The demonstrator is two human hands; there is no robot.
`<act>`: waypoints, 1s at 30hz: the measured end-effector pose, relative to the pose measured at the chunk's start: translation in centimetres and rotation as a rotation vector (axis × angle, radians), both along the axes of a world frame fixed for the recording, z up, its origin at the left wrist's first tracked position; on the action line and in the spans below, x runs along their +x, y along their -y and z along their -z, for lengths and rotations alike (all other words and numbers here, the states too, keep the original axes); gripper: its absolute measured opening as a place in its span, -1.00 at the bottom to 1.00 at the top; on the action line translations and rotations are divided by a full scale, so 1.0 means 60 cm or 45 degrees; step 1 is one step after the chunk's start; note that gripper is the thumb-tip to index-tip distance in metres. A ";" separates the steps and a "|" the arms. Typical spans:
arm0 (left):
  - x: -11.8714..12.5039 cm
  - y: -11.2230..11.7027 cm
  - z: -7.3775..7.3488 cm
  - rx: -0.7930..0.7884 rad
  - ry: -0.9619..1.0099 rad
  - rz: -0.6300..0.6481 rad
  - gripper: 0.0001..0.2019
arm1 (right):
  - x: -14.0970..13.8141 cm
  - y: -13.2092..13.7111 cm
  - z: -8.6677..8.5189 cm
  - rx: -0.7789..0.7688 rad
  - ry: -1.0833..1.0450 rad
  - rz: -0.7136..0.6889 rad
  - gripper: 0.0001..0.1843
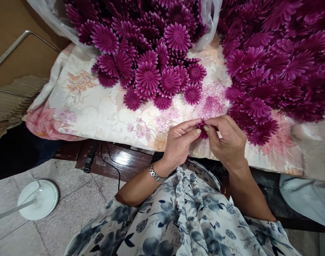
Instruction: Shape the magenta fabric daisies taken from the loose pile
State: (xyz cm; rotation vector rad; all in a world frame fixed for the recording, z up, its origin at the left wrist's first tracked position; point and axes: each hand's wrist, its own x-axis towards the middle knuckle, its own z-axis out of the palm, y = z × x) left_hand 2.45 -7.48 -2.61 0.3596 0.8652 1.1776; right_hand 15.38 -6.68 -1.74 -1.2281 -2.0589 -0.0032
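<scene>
Between my two hands is a small purple artificial flower (203, 133), mostly covered by the fingers. My left hand (182, 138), with a metal watch on its wrist, pinches the flower's left side between thumb and finger. From the right, my right hand (226, 140) pinches the same flower, its thumb close to the left thumb. Just beyond the hands, fine purple specks lie on the floral cloth (103, 117). A heap of purple flower heads (147, 76) lies ahead of the left hand, and a larger heap (258, 81) is ahead of the right hand.
Clear plastic bagging (211, 21) borders the left heap. A metal frame (10, 49) stands at the far left. On the tiled floor, lower left, is a round white base (39, 199) with a pole. A black cable and a buckled strap (89, 160) hang below the table edge.
</scene>
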 end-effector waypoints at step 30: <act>0.008 -0.004 0.005 0.187 -0.119 -0.033 -0.96 | 0.037 -0.002 -0.025 -0.249 -0.088 -0.066 -0.73</act>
